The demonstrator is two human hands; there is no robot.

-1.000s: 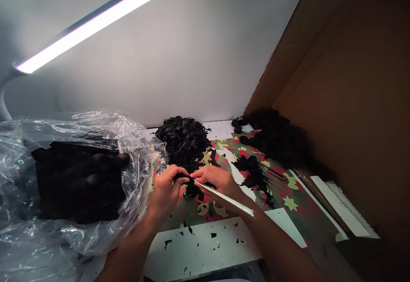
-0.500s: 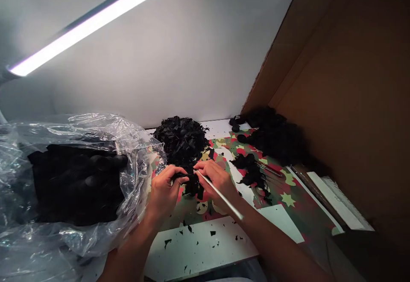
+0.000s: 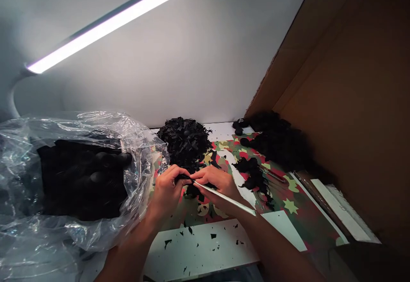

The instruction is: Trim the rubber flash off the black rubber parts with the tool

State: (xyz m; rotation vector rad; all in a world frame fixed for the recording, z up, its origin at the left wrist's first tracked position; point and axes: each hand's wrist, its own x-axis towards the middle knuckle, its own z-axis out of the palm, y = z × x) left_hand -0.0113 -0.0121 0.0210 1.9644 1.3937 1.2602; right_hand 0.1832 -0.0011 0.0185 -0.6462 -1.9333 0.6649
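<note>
Left hand (image 3: 168, 187) pinched a black piece (image 3: 182, 177) between thumb and fingers, nearer than the black scrap heap (image 3: 184, 139); the right hand (image 3: 219, 181), closed around a slim white tool (image 3: 229, 199), had just rejoined it, apparently returning the tip to the piece.

White table (image 3: 230, 254), 1 red-green patterned sheet (image 3: 309, 220) across the middle. 1 clear plastic bag (image 3: 83, 236) on the left, 1 pile of black scraps (image 3: 184, 139) rear centre, loose black flecks (image 3: 213, 236) near the front edge.
</note>
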